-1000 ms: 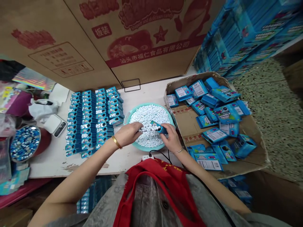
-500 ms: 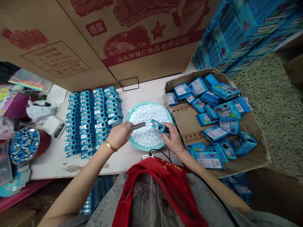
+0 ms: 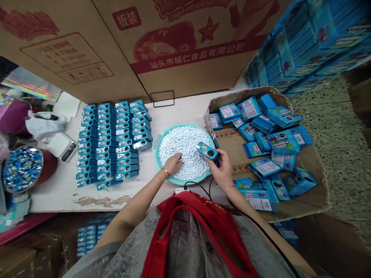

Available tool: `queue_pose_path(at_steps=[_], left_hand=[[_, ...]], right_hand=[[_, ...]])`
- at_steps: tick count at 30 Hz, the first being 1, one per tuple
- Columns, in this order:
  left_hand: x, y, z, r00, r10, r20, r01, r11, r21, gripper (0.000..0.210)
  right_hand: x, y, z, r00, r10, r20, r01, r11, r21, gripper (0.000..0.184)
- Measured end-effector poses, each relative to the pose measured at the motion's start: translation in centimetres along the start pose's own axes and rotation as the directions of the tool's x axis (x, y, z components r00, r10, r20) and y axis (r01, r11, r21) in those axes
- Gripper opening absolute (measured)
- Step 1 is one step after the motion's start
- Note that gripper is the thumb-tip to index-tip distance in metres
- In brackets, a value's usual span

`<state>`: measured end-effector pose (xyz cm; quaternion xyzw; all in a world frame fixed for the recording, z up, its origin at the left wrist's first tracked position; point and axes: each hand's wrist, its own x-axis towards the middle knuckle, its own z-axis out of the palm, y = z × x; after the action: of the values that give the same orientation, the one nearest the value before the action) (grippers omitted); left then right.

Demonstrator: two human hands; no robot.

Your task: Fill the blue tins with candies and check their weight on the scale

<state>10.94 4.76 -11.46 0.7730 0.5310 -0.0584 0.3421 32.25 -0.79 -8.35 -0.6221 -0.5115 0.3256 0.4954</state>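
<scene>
Left hand point(image 3: 173, 164): fingers curled down into small white candy pellets point(image 3: 185, 144) filling a round teal plastic basin point(image 3: 157, 160) on the white tabletop point(image 3: 179, 110). Right hand point(image 3: 222, 168): fingers clamped on a small blue cardboard box point(image 3: 206, 150), held over the basin's right rim.

On the cardboard carton point(image 3: 185, 46) we read "板装" and "汕头市福仁食品有限公司", plus what looks like "and delicious candy".

White worktable point(image 3: 179, 110), big printed cartons point(image 3: 121, 50) behind (red lettering), speckled terrazzo floor point(image 3: 342, 154) right
</scene>
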Motion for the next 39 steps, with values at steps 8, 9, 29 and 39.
queue_pose_path(at_steps=[8, 9, 29, 39], left_hand=[[-4.6, -1.2, -7.0, 0.980, 0.192, -0.062, -0.197, 0.975, -0.100, 0.025], [-5.1, -0.9, -8.2, 0.971, 0.225, -0.079, -0.232, 0.968, -0.094, 0.025], [-8.5, 10.1, -17.4, 0.990, 0.095, 0.106, -0.139, 0.793, 0.593, 0.021], [-1.1, -2.4, -6.0, 0.998, -0.052, -0.025, 0.056, 0.964, 0.259, 0.024]], right_hand=[[0.3, -0.5, -0.5, 0.997, -0.076, 0.010, 0.077, 0.991, -0.108, 0.036], [0.4, -0.7, -0.4, 0.993, -0.110, 0.032, 0.113, 0.984, -0.136, 0.034], [-0.2, -1.9, 1.6, 0.928, -0.317, 0.196, 0.352, 0.919, -0.178, 0.041], [0.1, -1.2, -0.5, 0.988, -0.129, 0.085, 0.140, 0.979, -0.149, 0.035]])
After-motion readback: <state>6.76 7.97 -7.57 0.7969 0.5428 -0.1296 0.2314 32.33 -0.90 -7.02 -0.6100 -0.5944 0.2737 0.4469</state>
